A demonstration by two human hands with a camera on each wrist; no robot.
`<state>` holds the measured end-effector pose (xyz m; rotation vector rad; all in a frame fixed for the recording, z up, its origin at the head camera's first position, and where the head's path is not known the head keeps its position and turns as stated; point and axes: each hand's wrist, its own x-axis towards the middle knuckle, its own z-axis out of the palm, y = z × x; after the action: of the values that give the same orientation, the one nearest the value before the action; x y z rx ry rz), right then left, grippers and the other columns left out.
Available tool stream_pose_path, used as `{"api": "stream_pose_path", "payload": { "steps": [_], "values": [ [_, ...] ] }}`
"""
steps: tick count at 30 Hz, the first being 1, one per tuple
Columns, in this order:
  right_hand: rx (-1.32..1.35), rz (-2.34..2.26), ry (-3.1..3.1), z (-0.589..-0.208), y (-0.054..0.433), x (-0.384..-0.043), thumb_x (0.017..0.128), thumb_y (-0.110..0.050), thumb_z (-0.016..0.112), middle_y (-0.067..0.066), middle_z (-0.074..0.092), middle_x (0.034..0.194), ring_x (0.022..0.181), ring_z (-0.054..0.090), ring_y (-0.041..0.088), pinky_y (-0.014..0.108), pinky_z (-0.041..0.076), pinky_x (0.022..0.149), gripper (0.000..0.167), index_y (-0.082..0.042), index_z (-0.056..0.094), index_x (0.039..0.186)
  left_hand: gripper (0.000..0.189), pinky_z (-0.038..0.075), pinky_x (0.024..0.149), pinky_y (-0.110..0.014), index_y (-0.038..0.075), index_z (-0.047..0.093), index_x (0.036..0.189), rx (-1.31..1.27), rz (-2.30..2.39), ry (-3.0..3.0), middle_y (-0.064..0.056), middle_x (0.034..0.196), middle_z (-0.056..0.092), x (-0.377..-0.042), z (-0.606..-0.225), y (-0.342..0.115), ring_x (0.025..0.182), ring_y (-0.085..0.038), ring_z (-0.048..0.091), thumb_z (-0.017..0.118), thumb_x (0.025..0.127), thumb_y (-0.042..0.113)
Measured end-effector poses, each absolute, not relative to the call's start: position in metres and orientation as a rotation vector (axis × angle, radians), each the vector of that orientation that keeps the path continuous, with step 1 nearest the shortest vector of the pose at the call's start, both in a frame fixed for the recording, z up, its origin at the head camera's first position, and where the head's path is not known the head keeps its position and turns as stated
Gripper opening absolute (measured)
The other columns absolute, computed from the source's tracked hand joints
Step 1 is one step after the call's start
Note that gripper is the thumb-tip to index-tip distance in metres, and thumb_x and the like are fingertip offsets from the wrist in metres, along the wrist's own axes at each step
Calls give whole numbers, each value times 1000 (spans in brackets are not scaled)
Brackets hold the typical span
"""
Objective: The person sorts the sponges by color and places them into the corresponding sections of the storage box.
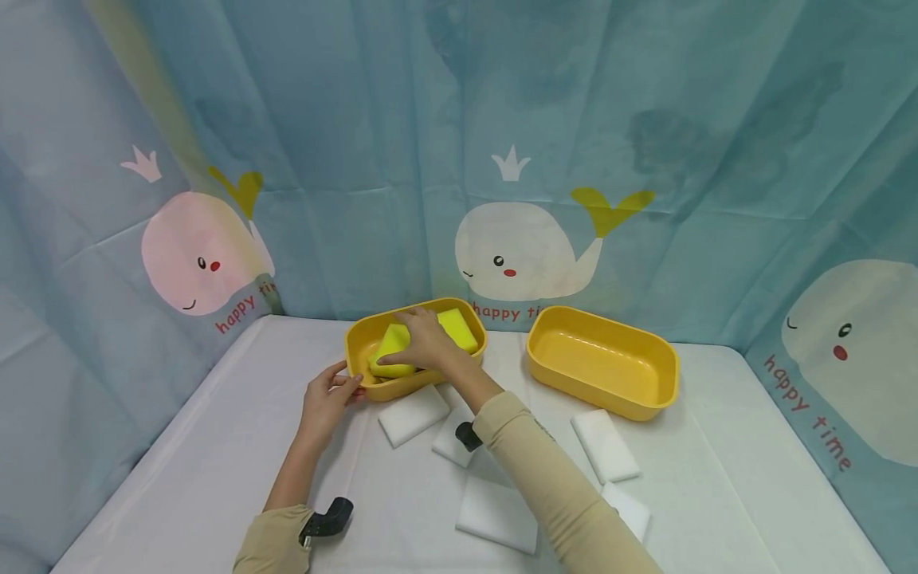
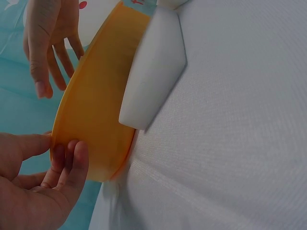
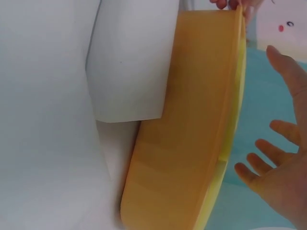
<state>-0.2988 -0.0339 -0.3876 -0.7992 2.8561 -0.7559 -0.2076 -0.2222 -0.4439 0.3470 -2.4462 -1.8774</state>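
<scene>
The left yellow plastic bin [image 1: 390, 390] stands at the back of the table with bright yellow sponges inside, one [image 1: 391, 341] near its middle and another [image 1: 459, 328] toward its right end. At the bin's left end, my left hand [image 1: 326, 405] pinches the rim between thumb and fingers, as the left wrist view also shows. Over the bin is my right hand [image 1: 428, 343], its fingers spread above the sponges. The right wrist view shows this hand [image 3: 283, 177] holding nothing, apart from the rim. Part of the sponges is hidden behind it.
A second yellow bin [image 1: 598, 351] without contents stands at the back right. Several white sponge-like blocks lie in front of the bins, one [image 1: 413, 414] against the left bin, others at the middle [image 1: 496, 514] and right [image 1: 605, 445]. A whale-print curtain [image 1: 358, 119] hangs behind.
</scene>
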Motion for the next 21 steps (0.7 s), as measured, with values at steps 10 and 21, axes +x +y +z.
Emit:
{"api": "stream_pose_path", "payload": {
  "steps": [10,21],
  "values": [
    [-818,-840,2823,-387,-28,-296,91,-46,83,14,46,163,152,38,34,47,39,124,85,-8,48,158,59,61,80,-19,-8,36,159,347,-1872,-2453,-14,107,61,-207,-444,-222,82,-8,72,60,109,13],
    [-866,-925,2792,-386,-19,-291,97,-41,78,14,48,161,153,38,34,50,36,125,74,-7,50,157,59,61,80,-18,-8,36,159,351,-1863,-2455,-16,109,62,-207,-444,-222,81,-6,71,59,109,14]
  ]
}}
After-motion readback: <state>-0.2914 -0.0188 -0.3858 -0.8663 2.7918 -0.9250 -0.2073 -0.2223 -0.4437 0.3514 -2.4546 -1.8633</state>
